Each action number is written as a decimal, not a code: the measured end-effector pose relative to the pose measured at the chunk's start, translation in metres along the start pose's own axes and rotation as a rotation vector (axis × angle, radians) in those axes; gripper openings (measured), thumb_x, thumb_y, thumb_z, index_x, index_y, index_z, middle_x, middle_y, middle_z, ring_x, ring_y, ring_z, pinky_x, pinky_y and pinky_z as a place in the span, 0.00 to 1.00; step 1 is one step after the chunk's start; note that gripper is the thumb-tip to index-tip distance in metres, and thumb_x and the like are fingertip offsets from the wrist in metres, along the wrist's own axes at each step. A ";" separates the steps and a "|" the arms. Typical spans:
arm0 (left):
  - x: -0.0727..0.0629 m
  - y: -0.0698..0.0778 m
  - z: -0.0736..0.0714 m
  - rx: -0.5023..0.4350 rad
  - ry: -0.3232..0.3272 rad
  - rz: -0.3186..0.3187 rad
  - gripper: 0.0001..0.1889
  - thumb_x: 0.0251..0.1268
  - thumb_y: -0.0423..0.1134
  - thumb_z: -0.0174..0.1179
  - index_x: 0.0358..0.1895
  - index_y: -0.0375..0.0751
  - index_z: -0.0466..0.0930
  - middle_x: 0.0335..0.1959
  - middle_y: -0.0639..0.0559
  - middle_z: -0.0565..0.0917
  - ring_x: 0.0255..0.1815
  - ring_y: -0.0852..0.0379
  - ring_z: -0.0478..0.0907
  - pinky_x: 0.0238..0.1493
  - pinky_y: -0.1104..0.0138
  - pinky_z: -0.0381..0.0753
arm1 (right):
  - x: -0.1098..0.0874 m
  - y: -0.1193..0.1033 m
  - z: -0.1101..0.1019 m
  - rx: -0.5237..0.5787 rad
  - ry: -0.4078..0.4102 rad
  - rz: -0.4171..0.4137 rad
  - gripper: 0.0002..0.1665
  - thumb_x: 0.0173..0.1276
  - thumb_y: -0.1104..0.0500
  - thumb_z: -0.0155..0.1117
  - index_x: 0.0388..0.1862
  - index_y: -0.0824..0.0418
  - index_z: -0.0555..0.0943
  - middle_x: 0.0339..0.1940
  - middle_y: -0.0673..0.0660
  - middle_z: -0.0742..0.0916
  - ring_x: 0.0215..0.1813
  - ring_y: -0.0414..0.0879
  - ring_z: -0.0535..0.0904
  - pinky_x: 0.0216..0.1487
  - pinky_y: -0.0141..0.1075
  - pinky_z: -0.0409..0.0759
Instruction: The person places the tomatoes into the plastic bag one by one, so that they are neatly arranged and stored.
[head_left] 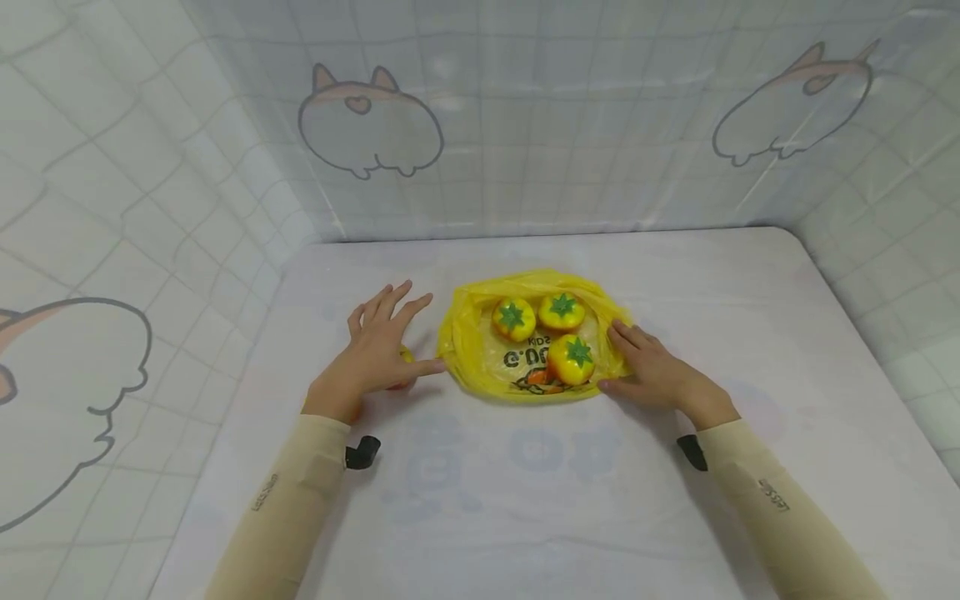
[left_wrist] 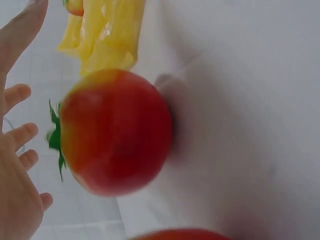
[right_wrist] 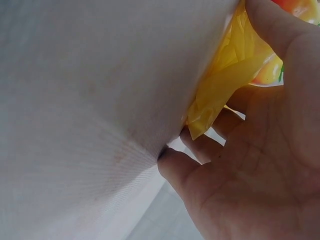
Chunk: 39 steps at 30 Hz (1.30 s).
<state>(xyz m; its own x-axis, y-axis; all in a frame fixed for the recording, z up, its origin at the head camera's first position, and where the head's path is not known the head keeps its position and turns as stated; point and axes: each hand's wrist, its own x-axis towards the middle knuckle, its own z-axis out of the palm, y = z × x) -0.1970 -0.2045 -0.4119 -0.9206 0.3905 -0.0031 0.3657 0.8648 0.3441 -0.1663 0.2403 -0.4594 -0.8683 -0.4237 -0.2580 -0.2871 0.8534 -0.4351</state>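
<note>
A yellow plastic bag (head_left: 468,367) lies spread on the table, its rim turned out around three yellow-red tomatoes with green star-shaped tops, one of them the front tomato (head_left: 572,360). My left hand (head_left: 378,350) hovers left of the bag with fingers spread, over another tomato (left_wrist: 117,132) that it mostly covers in the head view. In the left wrist view that tomato stands apart from the fingers, and the top of one more red tomato (left_wrist: 182,235) shows at the bottom edge. My right hand (head_left: 656,371) touches the bag's right rim, thumb and fingers apart along it.
The table (head_left: 525,517) wears a white cover with faint printed marks. A tiled-pattern sheet (head_left: 570,125) with cartoon animal drawings hangs behind it and along both sides. Black wrist straps (head_left: 363,452) show below the sleeves.
</note>
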 end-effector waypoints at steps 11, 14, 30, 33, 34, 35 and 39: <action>-0.020 -0.019 -0.003 0.010 -0.110 -0.113 0.62 0.47 0.77 0.69 0.84 0.61 0.48 0.85 0.43 0.45 0.82 0.31 0.41 0.72 0.29 0.38 | 0.001 -0.003 -0.004 -0.002 -0.010 0.000 0.56 0.75 0.36 0.61 0.84 0.66 0.49 0.86 0.67 0.50 0.82 0.72 0.44 0.78 0.67 0.50; -0.022 -0.021 0.000 0.019 -0.150 -0.136 0.63 0.46 0.77 0.69 0.84 0.61 0.46 0.85 0.42 0.46 0.81 0.31 0.42 0.72 0.29 0.38 | -0.001 -0.002 -0.004 -0.002 -0.007 -0.004 0.56 0.75 0.37 0.61 0.84 0.67 0.49 0.85 0.68 0.50 0.82 0.73 0.45 0.78 0.67 0.50; -0.035 -0.029 -0.001 0.038 -0.215 -0.211 0.62 0.47 0.71 0.74 0.84 0.56 0.50 0.82 0.38 0.54 0.80 0.33 0.49 0.70 0.27 0.39 | -0.001 -0.001 -0.001 -0.006 0.005 -0.025 0.56 0.75 0.36 0.61 0.84 0.68 0.50 0.85 0.69 0.51 0.81 0.74 0.47 0.77 0.67 0.52; -0.035 -0.030 -0.001 0.043 -0.224 -0.221 0.61 0.48 0.71 0.74 0.84 0.55 0.51 0.80 0.38 0.57 0.78 0.32 0.53 0.71 0.28 0.39 | -0.001 -0.001 -0.001 -0.003 0.005 -0.025 0.56 0.75 0.36 0.60 0.84 0.68 0.50 0.85 0.68 0.50 0.82 0.73 0.47 0.78 0.67 0.51; -0.035 -0.030 -0.001 0.044 -0.227 -0.224 0.61 0.48 0.70 0.74 0.84 0.54 0.51 0.80 0.38 0.58 0.77 0.32 0.55 0.71 0.27 0.39 | -0.001 -0.001 -0.001 -0.004 0.006 -0.028 0.56 0.75 0.36 0.60 0.83 0.68 0.50 0.85 0.69 0.51 0.81 0.74 0.47 0.77 0.67 0.51; -0.035 -0.030 -0.001 0.046 -0.232 -0.227 0.61 0.49 0.70 0.73 0.84 0.54 0.51 0.79 0.38 0.60 0.76 0.32 0.57 0.71 0.27 0.39 | -0.001 -0.001 -0.001 -0.003 0.004 -0.028 0.56 0.75 0.36 0.60 0.83 0.68 0.50 0.85 0.69 0.51 0.81 0.74 0.47 0.78 0.67 0.51; -0.036 -0.031 -0.001 0.048 -0.258 -0.246 0.60 0.50 0.71 0.72 0.83 0.52 0.53 0.76 0.37 0.66 0.73 0.33 0.64 0.71 0.27 0.38 | -0.001 -0.001 -0.003 -0.002 -0.006 -0.016 0.56 0.75 0.36 0.60 0.84 0.68 0.49 0.85 0.69 0.50 0.82 0.73 0.46 0.78 0.67 0.51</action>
<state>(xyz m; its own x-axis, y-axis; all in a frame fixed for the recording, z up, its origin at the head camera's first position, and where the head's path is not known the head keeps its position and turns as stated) -0.1752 -0.2458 -0.4217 -0.9192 0.2306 -0.3193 0.1493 0.9542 0.2593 -0.1660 0.2404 -0.4564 -0.8611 -0.4394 -0.2558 -0.3020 0.8468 -0.4380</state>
